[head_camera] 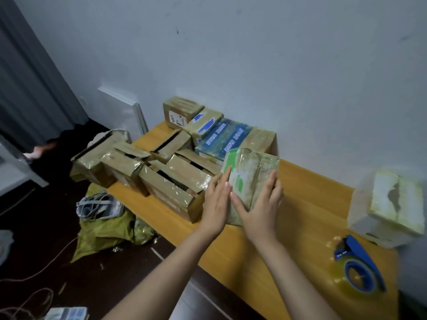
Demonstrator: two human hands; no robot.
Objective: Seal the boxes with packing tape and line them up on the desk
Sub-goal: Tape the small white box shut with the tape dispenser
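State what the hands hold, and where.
The green-and-white box: left hand pressed flat against its left side, right hand laid over its near top, fingers reaching the right edge.

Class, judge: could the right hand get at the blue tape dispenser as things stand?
Probably yes: bare desk lies between the right hand and the tape dispenser, though that hand rests on the green box.

The room is dim, with soft, bluish light on the wall (254,54). The floor (34,227) on the left is very dark. The brown boxes (175,181) have small shiny spots of glare. The tape dispenser (355,266) and white box (390,204) at the right edge look smeared and blurry.
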